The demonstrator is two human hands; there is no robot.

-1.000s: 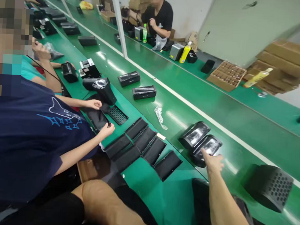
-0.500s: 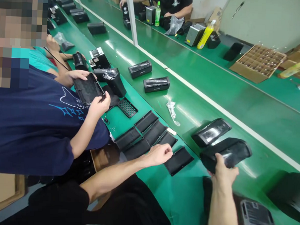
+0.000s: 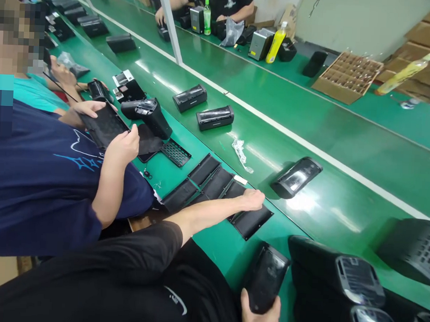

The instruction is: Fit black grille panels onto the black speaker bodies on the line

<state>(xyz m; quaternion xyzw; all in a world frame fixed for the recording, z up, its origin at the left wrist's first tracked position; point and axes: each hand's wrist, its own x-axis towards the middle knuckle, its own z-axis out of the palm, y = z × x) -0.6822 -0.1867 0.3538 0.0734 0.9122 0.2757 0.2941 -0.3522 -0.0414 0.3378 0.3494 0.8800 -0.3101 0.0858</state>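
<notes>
My right hand [image 3: 261,317] grips the lower end of a black box-shaped speaker [image 3: 268,272], held near the bench's front edge. Stretched out over the bench, my left hand [image 3: 253,199] is closed; whatever is in its fingers, if anything, is hidden. Beneath and beside it lie several flat black panels [image 3: 214,184], and one black panel [image 3: 252,223] sits just in front of that hand. Another black speaker [image 3: 297,177] with a glossy face rests on the green belt, to the right of my left hand.
Black speakers [image 3: 361,276] crowd the right front. A dark perforated housing [image 3: 410,250] stands farther right. Two speakers [image 3: 215,117] and a crumpled clear plastic bag [image 3: 240,152] lie on the belt. At left, a co-worker's hands [image 3: 122,150] hold a black panel [image 3: 106,125].
My right hand has lifted the speaker off the belt and brought it down toward me, turning it upright. My left hand has reached farther forward and right over the panels.
</notes>
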